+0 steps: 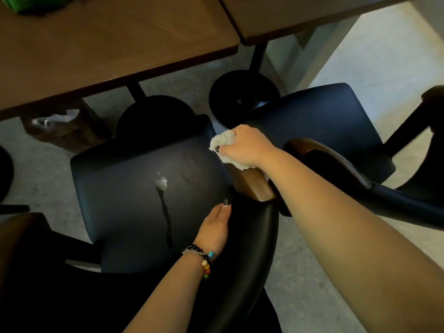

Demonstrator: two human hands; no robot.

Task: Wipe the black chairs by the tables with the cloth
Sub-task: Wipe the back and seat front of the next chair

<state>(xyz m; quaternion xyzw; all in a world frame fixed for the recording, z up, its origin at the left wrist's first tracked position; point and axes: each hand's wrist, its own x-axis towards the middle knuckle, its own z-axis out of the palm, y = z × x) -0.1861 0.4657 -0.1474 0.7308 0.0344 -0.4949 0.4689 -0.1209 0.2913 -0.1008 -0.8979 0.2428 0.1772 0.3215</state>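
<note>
Cloth [224,143] bunched in right hand [242,145] on armrest [252,186].

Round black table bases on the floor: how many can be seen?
2 in full view: one base behind the near chair, another under the right table. A dark shape at the left edge may be a third.

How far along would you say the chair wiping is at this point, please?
Nothing looks finished yet. In hand: the right hand grips the white cloth at the near chair's wooden armrest, while the left hand rests on the seat. Left: a foamy wet streak remains on that seat, and the neighbouring chair is untouched.
</note>
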